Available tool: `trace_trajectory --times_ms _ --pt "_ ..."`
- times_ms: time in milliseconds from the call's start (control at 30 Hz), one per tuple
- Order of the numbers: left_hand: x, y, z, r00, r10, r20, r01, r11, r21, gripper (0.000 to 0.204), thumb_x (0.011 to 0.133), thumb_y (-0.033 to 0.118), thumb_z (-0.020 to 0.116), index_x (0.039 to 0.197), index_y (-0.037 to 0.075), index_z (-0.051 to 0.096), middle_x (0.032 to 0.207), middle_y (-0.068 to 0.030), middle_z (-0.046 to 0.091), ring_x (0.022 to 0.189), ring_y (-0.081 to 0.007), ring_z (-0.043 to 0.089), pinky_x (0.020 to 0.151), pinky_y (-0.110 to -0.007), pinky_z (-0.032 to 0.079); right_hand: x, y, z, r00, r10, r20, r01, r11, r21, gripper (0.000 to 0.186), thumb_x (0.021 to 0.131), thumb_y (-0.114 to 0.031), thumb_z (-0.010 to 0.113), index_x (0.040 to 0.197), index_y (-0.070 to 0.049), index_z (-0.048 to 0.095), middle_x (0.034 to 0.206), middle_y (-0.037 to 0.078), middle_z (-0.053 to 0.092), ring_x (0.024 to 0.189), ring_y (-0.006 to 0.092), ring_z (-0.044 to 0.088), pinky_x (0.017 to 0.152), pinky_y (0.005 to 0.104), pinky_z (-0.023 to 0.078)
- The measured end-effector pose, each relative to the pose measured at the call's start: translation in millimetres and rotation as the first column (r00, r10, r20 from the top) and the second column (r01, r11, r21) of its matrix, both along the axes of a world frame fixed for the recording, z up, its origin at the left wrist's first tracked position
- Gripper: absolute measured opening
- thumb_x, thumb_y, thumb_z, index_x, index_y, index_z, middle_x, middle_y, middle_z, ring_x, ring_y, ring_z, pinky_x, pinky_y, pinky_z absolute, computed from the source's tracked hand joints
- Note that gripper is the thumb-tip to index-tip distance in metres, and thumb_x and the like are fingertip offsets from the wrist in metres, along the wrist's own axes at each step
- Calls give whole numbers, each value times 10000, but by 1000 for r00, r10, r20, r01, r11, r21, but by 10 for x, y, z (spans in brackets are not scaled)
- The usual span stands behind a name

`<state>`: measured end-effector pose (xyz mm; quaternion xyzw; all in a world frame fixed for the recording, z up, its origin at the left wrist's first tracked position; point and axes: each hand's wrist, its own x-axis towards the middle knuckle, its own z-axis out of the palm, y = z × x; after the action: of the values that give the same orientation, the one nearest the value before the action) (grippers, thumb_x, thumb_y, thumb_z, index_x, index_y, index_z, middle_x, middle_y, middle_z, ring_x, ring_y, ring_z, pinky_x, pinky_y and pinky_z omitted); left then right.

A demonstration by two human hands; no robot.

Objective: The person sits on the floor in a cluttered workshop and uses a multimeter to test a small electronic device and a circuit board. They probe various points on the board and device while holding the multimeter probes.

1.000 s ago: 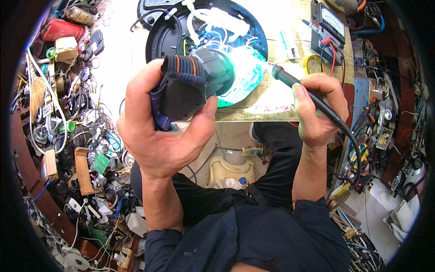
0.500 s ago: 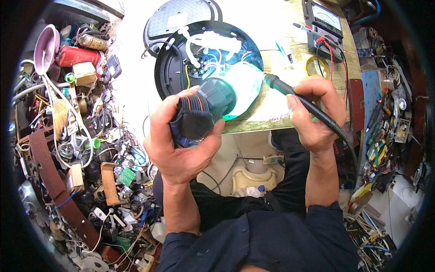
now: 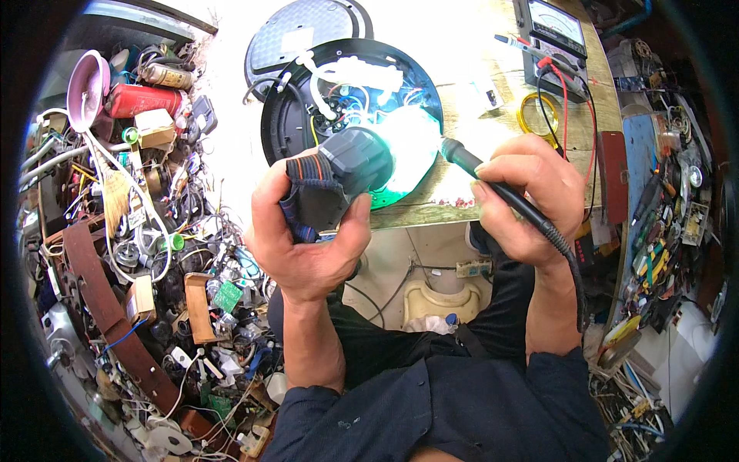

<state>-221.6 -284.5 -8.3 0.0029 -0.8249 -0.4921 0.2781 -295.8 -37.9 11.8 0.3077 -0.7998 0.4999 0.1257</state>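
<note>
My left hand (image 3: pixel 304 266) is wrapped round a dark headlamp (image 3: pixel 356 158) with an elastic strap, its bright beam falling on the open round black appliance base (image 3: pixel 281 131). Wires and white tubing (image 3: pixel 319 96) show inside that base. Lit by the glare, a pale board edge (image 3: pixel 416 165) is washed out. Between thumb and fingers, my right hand (image 3: pixel 535 204) pinches a black-handled soldering iron (image 3: pixel 504 194), its cord running down past the wrist. The iron's tip points left at the lit area; glare hides whether it touches.
Behind the base lies a grey textured round cover (image 3: pixel 308 38). An analog multimeter (image 3: pixel 554 31) with red and black leads stands at the back right, near a yellow ring-shaped roll (image 3: pixel 536 115). Heaped parts (image 3: pixel 223 296) fill the left side; tools (image 3: pixel 654 254) crowd the right.
The soldering iron and my right hand have moved slightly left. The headlamp is tilted a little differently in my left hand, and the view has shifted slightly.
</note>
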Motion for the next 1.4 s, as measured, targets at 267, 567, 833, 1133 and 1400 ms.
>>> trace_trajectory --times_ms 267,567,833,1133,1400 --pt "-19 -15 -6 999 31 -16 -31 999 -24 664 694 83 891 1258 -24 556 1017 -115 705 839 -161 693 755 -278 564 5 0 15 997 77 32 -78 996 35 267 688 78 715 933 -12 657 803 132 635 648 240 627 575 331 489" --pt "10 -38 35 1000 18 18 -19 998 64 643 701 81 885 1247 -30 565 1032 -111 705 856 -148 693 768 -272 562 -22 -52 -37 997 56 -51 -55 998 26 229 670 36 709 885 -30 667 787 104 632 613 239 631 539 324 497" --pt "5 -38 30 1000 15 7 -16 995 95 639 703 78 884 1244 -35 563 1026 -113 711 860 -144 696 780 -267 562 -24 -65 -13 997 72 -40 -69 996 62 229 673 39 704 890 -22 665 789 111 628 640 251 639 555 330 502" --pt "10 -44 28 1000 5 4 -5 995 96 653 706 75 882 1258 -38 553 1033 -116 714 869 -151 700 787 -276 565 -10 -53 -10 996 92 -5 -91 994 65 262 686 73 722 931 -2 665 826 142 644 682 256 646 606 336 509" --pt "15 -52 33 1000 4 22 -6 996 94 655 699 87 888 1255 -30 562 1021 -110 717 859 -146 698 775 -274 567 -16 -74 -29 998 40 -45 -37 997 62 219 674 28 711 883 -20 664 796 117 644 642 253 647 567 336 510"
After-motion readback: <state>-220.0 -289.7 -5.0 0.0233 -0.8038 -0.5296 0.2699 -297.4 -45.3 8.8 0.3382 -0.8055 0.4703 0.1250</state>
